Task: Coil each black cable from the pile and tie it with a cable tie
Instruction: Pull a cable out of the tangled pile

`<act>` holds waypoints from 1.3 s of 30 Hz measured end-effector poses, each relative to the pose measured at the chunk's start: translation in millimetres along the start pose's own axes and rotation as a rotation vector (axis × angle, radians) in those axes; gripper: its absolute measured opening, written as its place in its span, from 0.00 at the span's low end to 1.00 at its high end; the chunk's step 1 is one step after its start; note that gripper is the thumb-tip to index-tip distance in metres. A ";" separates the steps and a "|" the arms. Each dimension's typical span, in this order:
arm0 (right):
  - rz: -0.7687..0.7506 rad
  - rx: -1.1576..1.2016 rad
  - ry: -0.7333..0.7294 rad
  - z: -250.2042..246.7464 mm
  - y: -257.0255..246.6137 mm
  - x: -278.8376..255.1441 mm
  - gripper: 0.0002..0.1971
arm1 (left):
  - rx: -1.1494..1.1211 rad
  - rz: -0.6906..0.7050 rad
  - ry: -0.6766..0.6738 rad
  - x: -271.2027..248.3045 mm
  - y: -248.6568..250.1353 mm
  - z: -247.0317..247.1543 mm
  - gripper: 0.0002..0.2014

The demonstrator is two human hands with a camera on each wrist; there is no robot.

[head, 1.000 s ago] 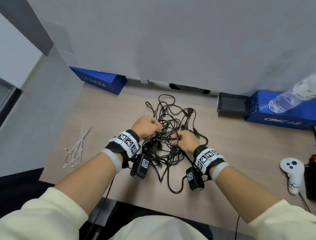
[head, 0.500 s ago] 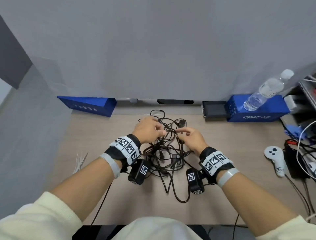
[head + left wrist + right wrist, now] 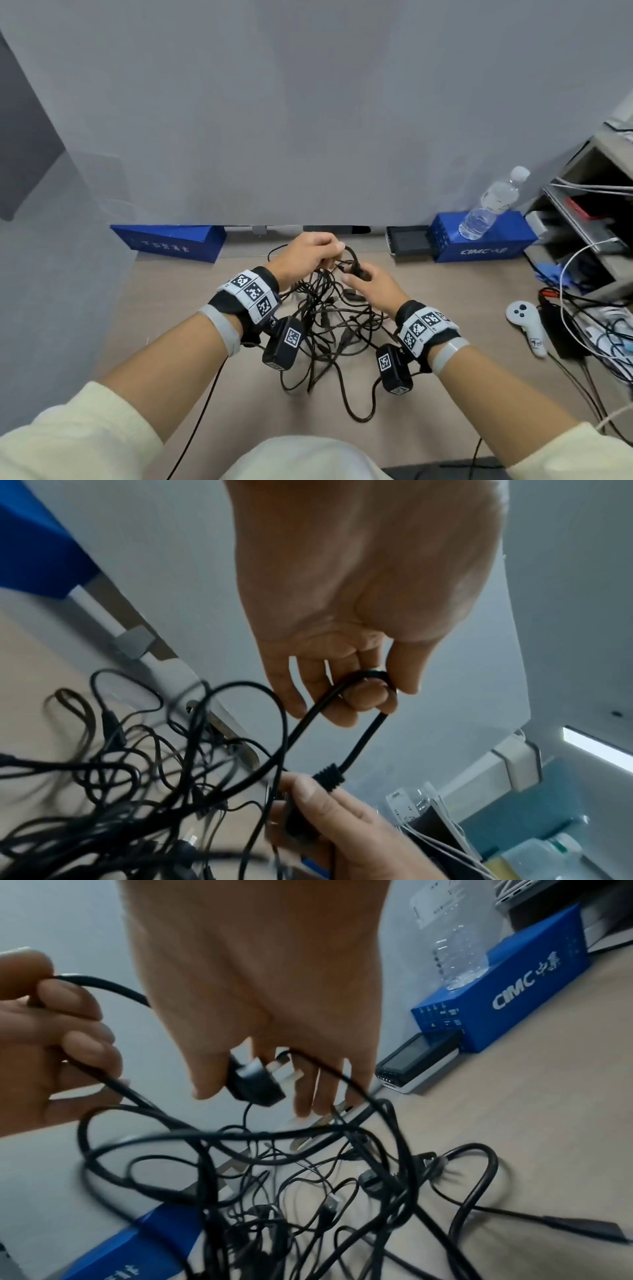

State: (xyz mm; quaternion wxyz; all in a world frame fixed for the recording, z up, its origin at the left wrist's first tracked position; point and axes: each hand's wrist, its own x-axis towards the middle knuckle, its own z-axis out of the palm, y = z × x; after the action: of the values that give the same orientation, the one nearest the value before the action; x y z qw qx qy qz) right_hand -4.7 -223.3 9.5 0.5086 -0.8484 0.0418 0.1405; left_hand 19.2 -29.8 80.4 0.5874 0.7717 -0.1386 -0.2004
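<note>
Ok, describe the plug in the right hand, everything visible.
The plug is black, moulded, rubbery-looking plastic with flat silvery metal prongs and a ribbed strain relief where its thick black cord leaves. The right hand grips its body above the cable pile. The cord bends in a short loop through the left hand, which pinches it.

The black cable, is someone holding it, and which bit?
Yes. The right hand holds the plug of the black cable, and the left hand pinches its cord near that end.
</note>
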 end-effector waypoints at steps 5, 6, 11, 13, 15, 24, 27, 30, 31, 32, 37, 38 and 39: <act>-0.079 0.048 0.068 -11.9 -7.8 -4.1 0.27 | -0.133 0.033 0.099 -3.7 17.4 -8.3 0.12; -0.072 0.041 0.064 -16.3 -9.5 -3.7 0.31 | -0.172 0.049 0.125 -3.0 24.5 -9.8 0.12; 0.053 -0.177 -0.011 -19.0 0.7 -3.7 0.33 | -0.322 0.140 0.263 -7.7 46.5 -11.7 0.10; 0.025 -0.242 -0.018 -12.7 -0.6 -7.6 0.32 | -0.322 0.156 0.263 -11.8 48.1 -9.9 0.08; -0.104 -0.214 0.077 -9.5 -11.3 -11.7 0.31 | -0.294 0.139 0.224 -14.2 49.3 -9.3 0.07; -0.102 0.004 -0.080 23.7 -29.3 -2.2 0.06 | -0.306 0.111 0.256 -26.8 53.4 -6.6 0.07; -0.064 -0.020 -0.093 32.0 -24.2 -0.5 0.03 | -0.366 0.142 0.320 -29.8 57.9 -13.5 0.07; -0.022 -0.112 -0.053 37.0 -16.9 2.5 0.08 | -0.464 0.184 0.372 -32.8 69.1 -22.3 0.07; -0.005 -0.132 -0.068 37.8 -13.9 2.4 0.08 | -0.516 0.199 0.397 -33.6 74.6 -26.5 0.08; 0.014 -0.161 -0.095 38.1 -10.3 2.6 0.08 | -0.566 0.213 0.426 -33.9 80.9 -31.6 0.08; 0.116 -0.373 -0.188 30.7 11.1 -0.2 0.08 | -0.654 0.278 0.503 -38.5 110.3 -57.9 0.08; 0.143 -0.403 -0.190 28.5 15.5 -0.5 0.09 | -0.659 0.287 0.506 -39.4 113.0 -61.2 0.08; 0.170 -0.434 -0.191 26.7 18.4 -1.3 0.10 | -0.658 0.291 0.507 -39.7 113.7 -63.6 0.08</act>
State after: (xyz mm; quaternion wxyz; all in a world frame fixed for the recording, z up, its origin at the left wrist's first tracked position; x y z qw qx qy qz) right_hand -15.1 -208.8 -17.6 0.3024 -0.9141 0.0337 0.2682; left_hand 16.7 11.3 210.2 0.8394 0.5409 -0.0259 0.0466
